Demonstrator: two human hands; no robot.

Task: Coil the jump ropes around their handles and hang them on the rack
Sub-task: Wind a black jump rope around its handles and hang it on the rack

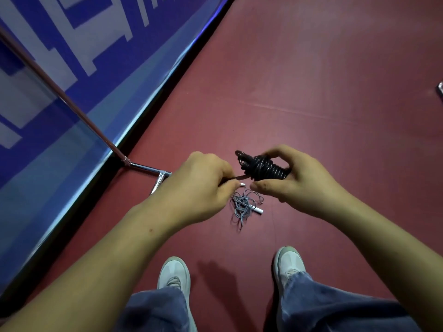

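A black jump rope (262,167) is wound in tight coils around its handles, with a small loop sticking out at its upper left. My right hand (297,180) grips the coiled bundle from the right. My left hand (201,188) pinches the rope's free end just left of the coils, fingers closed on it. Below my hands, on the floor, lies a grey jump rope (244,207) in a loose tangle with white handles. The rack (143,167) shows as a metal pole and chrome base foot at the left.
A blue banner wall (72,80) with white lettering runs diagonally along the left. The floor (311,80) is dark red. My two white shoes (175,274) and jeans fill the bottom. A small dark object (440,88) sits at the right edge.
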